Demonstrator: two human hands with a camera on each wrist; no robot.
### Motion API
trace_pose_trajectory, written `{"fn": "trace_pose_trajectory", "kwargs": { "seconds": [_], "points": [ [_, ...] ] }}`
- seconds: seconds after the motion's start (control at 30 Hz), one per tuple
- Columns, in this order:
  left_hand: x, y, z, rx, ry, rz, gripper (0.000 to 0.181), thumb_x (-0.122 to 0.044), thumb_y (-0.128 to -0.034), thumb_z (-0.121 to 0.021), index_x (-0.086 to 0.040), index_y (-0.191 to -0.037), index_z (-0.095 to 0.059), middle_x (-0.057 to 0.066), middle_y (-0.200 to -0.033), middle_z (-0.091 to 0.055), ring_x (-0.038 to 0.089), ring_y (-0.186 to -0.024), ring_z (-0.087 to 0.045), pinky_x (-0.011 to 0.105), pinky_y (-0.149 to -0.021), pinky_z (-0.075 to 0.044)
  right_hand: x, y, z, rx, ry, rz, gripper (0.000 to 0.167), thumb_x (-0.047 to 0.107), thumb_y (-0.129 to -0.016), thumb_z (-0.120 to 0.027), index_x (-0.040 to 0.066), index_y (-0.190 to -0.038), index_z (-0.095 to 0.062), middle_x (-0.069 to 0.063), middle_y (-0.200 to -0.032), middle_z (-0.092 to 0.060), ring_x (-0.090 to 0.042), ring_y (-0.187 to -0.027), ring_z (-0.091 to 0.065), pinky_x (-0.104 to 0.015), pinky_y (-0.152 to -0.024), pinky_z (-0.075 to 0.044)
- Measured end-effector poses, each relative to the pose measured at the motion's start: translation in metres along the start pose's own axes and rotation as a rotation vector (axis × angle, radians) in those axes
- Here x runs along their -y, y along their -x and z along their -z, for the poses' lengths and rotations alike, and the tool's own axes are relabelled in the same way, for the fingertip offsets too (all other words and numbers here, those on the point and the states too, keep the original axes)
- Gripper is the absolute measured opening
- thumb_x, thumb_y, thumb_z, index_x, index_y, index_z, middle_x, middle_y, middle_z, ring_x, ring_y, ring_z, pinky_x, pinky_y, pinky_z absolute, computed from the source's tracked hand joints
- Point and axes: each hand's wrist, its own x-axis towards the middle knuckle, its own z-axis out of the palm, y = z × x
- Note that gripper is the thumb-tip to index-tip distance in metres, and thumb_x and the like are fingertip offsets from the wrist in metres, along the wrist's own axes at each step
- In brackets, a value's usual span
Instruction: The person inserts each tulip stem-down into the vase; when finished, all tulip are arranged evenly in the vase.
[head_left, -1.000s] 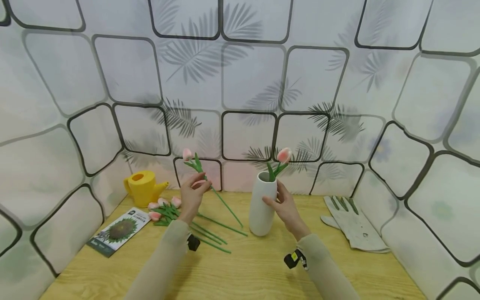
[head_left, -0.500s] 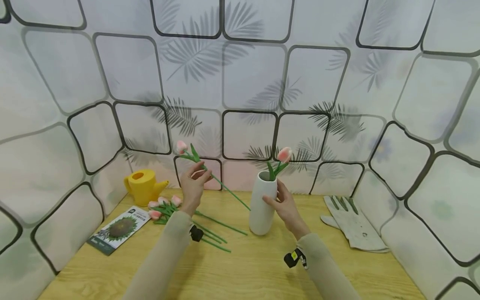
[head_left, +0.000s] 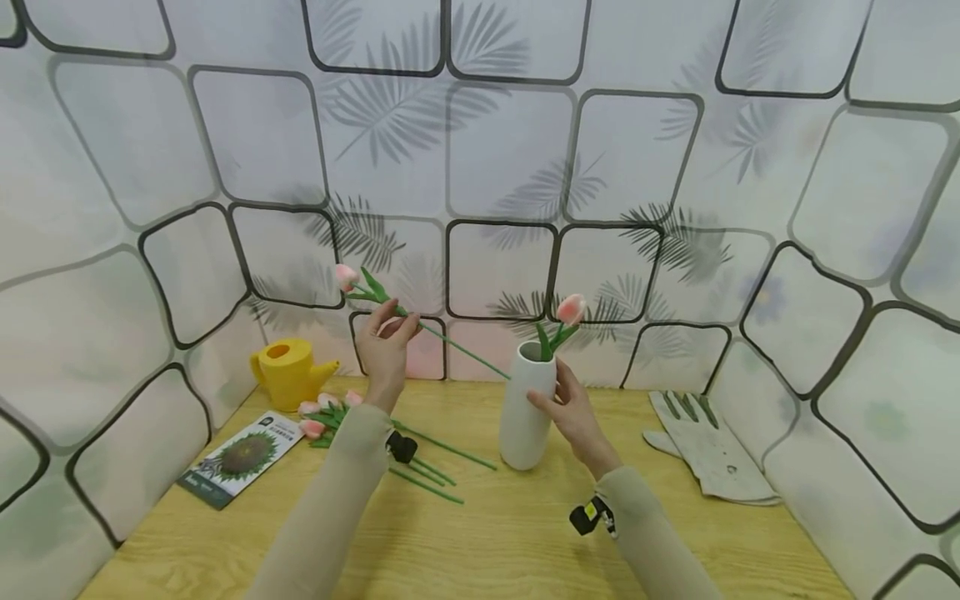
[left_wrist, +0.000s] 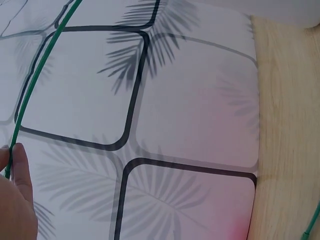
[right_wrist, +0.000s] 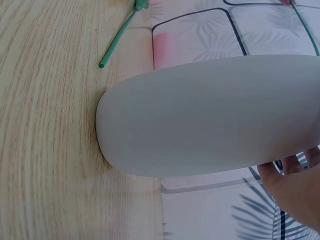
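My left hand [head_left: 386, 346] pinches the green stem of a pink tulip [head_left: 347, 277] just below its leaves. The stem slants down to the right, and its tip is beside the upper left side of a white vase [head_left: 522, 417]; whether they touch I cannot tell. My right hand [head_left: 577, 417] grips the vase's right side, thumb across its front; the vase stands upright on the table. Another pink tulip [head_left: 572, 309] leans out of the vase mouth. In the left wrist view, fingertips [left_wrist: 21, 165] hold the stem [left_wrist: 37, 72]. The right wrist view shows the vase [right_wrist: 200, 117] close up.
Several pink tulips [head_left: 313, 427] lie on the wooden table [head_left: 480, 542] below my left forearm, stems pointing right. A yellow watering can [head_left: 288, 375] and a seed packet with a flower picture [head_left: 243, 458] are at left. Pale gloves [head_left: 712, 454] lie at right.
My left hand has risen slightly with the tulip, and the stem has swung flatter, its tip moving up and right to the vase. The right hand and vase have stayed put.
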Motion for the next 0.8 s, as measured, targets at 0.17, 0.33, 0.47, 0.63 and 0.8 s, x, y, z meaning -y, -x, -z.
{"fn": "trace_pose_trajectory", "kwargs": {
  "seconds": [0.17, 0.33, 0.47, 0.63, 0.8],
  "points": [
    [-0.008, -0.005, -0.010, -0.043, 0.041, -0.011, 0.045, 0.011, -0.0809, -0.073, 0.003, -0.124, -0.062, 0.017, -0.107, -0.056, 0.011, -0.077, -0.066, 0.030, -0.078, -0.061, -0.002, -0.001, 0.000, -0.009, 0.022, 0.011, 0.080, 0.019, -0.093, -0.069, 0.020, -0.157, -0.020, -0.008, -0.159, -0.030, -0.033, -0.144, -0.035, -0.055, -0.117, -0.030],
    [-0.016, -0.007, -0.020, -0.075, 0.073, -0.017, 0.045, 0.012, -0.0806, -0.073, 0.002, -0.124, -0.063, 0.017, -0.107, -0.057, 0.012, -0.077, -0.067, 0.030, -0.077, -0.061, -0.002, -0.001, 0.000, -0.015, 0.022, -0.002, 0.082, 0.021, -0.093, -0.069, 0.020, -0.158, -0.019, -0.007, -0.160, -0.028, -0.033, -0.145, -0.033, -0.054, -0.117, -0.029],
    [-0.019, -0.007, -0.030, -0.058, 0.080, -0.025, 0.044, 0.010, -0.0812, -0.073, 0.001, -0.123, -0.064, 0.011, -0.103, -0.059, 0.013, -0.078, -0.068, 0.032, -0.078, -0.061, -0.001, -0.001, 0.001, -0.020, 0.021, 0.009, 0.080, 0.019, -0.093, -0.070, 0.019, -0.157, -0.021, -0.008, -0.159, -0.030, -0.033, -0.144, -0.034, -0.055, -0.117, -0.029],
    [-0.018, -0.007, -0.040, -0.025, 0.070, -0.050, 0.041, 0.010, -0.0811, -0.073, 0.000, -0.120, -0.065, 0.005, -0.099, -0.061, 0.014, -0.079, -0.068, 0.032, -0.076, -0.061, -0.002, -0.001, 0.002, -0.024, 0.020, 0.022, 0.079, 0.018, -0.092, -0.070, 0.019, -0.156, -0.024, -0.008, -0.157, -0.033, -0.033, -0.142, -0.037, -0.055, -0.117, -0.031],
    [-0.021, -0.008, -0.048, 0.012, 0.017, -0.124, 0.041, 0.010, -0.0814, -0.073, 0.000, -0.120, -0.064, 0.003, -0.100, -0.060, 0.015, -0.081, -0.067, 0.032, -0.075, -0.061, -0.007, -0.002, 0.001, -0.014, 0.021, 0.027, 0.079, 0.021, -0.092, -0.071, 0.021, -0.156, -0.024, -0.006, -0.158, -0.033, -0.032, -0.143, -0.036, -0.055, -0.117, -0.030]
  ]
}}
